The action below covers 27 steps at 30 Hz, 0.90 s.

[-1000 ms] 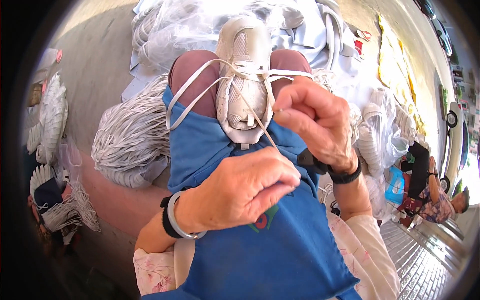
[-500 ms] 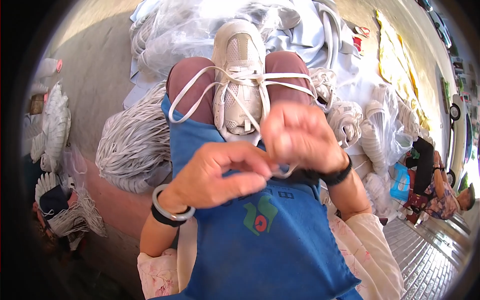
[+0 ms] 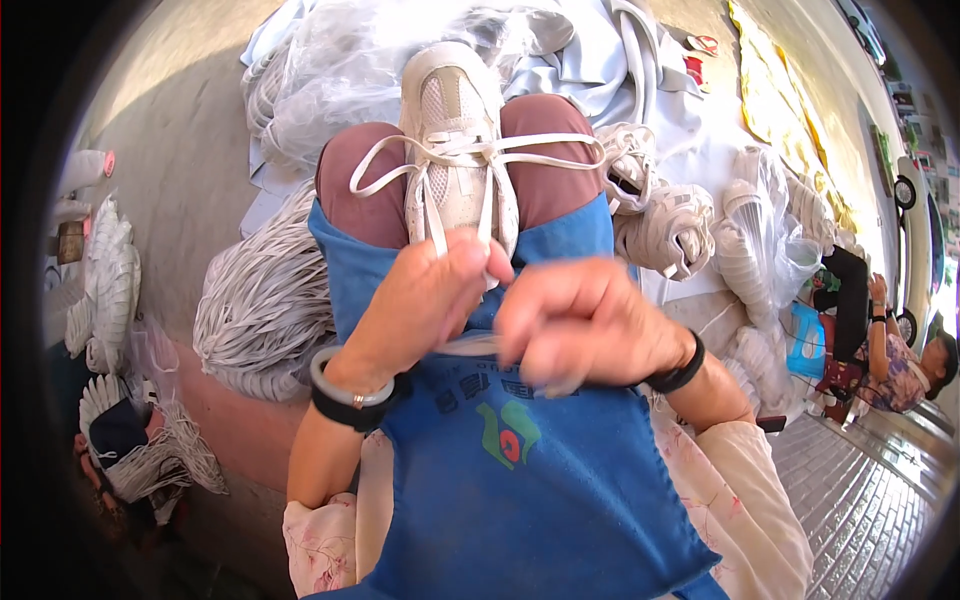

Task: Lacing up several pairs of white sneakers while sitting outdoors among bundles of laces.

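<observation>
A cream-white sneaker (image 3: pixel 452 105) is propped between my knees, its toe pointing away from me. Its shoelace (image 3: pixel 556 148) crosses the tongue and spreads in a loop to each side. Two lace strands run down from the crossing to my left hand (image 3: pixel 425 305), whose thumb and fingers pinch together on them beside the shoe's near end. Just right of it, over my blue apron (image 3: pixel 520 510), my right hand (image 3: pixel 595 325) is curled closed and smeared by motion. A pale length of lace spans the gap between both hands; its end is hidden by the right fingers.
A big bundle of pale laces (image 3: pixel 262 290) lies to my left. At my right are more white sneakers (image 3: pixel 672 232) and plastic-wrapped stacks of pale parts (image 3: pixel 742 230). Clear plastic bags (image 3: pixel 350 85) heap up ahead. Another person (image 3: pixel 895 365) sits far right, near parked vehicles.
My left hand has moved up toward the shoe and now pinches the lace strands. My right hand has come down and slightly inward. The lace's left loop has shrunk.
</observation>
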Motion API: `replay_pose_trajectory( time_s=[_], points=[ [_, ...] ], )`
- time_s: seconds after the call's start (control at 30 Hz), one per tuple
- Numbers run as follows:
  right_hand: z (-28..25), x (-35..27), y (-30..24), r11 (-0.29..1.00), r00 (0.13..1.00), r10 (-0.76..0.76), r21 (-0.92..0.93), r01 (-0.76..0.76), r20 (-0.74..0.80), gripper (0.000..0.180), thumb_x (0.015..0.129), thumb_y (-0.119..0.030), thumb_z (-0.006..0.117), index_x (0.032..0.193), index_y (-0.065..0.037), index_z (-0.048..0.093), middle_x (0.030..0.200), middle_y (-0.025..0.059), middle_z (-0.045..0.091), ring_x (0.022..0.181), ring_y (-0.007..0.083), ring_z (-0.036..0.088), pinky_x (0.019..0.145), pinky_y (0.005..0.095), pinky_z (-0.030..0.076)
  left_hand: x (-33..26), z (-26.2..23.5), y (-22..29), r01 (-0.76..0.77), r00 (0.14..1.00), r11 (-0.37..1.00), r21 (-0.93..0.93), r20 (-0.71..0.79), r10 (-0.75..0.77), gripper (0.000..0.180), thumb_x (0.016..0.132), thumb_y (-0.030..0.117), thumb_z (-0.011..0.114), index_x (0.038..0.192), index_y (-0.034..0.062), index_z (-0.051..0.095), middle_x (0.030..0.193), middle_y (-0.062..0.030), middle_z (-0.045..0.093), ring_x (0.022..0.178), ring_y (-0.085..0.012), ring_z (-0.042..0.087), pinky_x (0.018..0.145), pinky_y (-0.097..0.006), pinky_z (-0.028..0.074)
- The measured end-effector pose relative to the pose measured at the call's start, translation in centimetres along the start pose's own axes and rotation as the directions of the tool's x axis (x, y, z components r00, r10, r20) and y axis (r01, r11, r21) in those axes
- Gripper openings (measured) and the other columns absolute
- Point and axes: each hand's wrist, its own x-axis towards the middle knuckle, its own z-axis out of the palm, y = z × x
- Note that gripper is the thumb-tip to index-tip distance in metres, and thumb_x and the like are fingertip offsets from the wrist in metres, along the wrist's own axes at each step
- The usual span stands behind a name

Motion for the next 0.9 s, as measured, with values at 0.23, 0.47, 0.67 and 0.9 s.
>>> replay_pose_trajectory(
  time_s=[0.23, 0.47, 0.67, 0.9],
  points=[
    [-2.6, 2.4, 3.1, 0.725, 0.843, 0.537, 0.531, -0.439, -0.037, 0.056, 0.1, -0.051, 0.034, 0.109, 0.0, 0.057, 0.072, 0.0008, 0.058, 0.038, 0.0015, 0.027, 0.033, 0.0174, 0.024, -1.8, 5.9, 1.0, -0.504, 0.714, 0.748, 0.432, 0.695, 0.079, 0.021, 0.097, 0.019, 0.045, 0.097, 0.0017, 0.057, 0.08, -0.0121, 0.059, 0.075, -0.0281, 0.06, 0.067, -0.036, 0.046],
    [-2.4, 3.8, 3.1, 0.722, 0.911, 0.411, 0.621, -0.304, -0.032, 0.027, 0.1, -0.026, 0.047, 0.104, -0.001, 0.057, 0.056, -0.0063, 0.036, 0.04, 0.0032, 0.028, 0.035, 0.0198, 0.025, -0.2, 8.5, -0.6, -0.532, 0.629, 0.712, 0.459, 0.777, -0.031, 0.019, 0.094, 0.02, 0.051, 0.098, 0.0018, 0.057, 0.077, -0.0156, 0.059, 0.069, -0.0346, 0.059, 0.061, -0.04, 0.046],
    [-5.1, 0.1, 0.5, 0.829, 0.876, 0.474, 0.291, -0.477, 0.088, 0.026, 0.098, -0.024, 0.051, 0.096, -0.002, 0.065, 0.056, -0.0099, 0.037, 0.05, 0.0001, 0.031, 0.046, 0.0168, 0.026, -1.9, 1.2, 1.8, -0.167, 0.932, 0.853, 0.495, 0.361, -0.027, 0.02, 0.094, 0.019, 0.055, 0.095, 0.0012, 0.063, 0.075, -0.0073, 0.063, 0.069, -0.015, 0.06, 0.064, -0.03, 0.048],
    [-1.6, 2.9, 1.4, 0.884, 0.879, 0.466, -0.067, -0.462, 0.1, 0.035, 0.1, -0.033, 0.047, 0.096, -0.003, 0.065, 0.063, -0.0047, 0.045, 0.058, 0.0027, 0.039, 0.05, 0.0189, 0.03, 2.6, -3.0, 0.8, -0.054, 0.72, 0.434, 0.899, -0.266, 0.641, 0.011, 0.088, 0.012, 0.061, 0.095, 0.0038, 0.061, 0.084, -0.009, 0.062, 0.068, -0.0221, 0.061, 0.062, -0.032, 0.049]
  ],
)
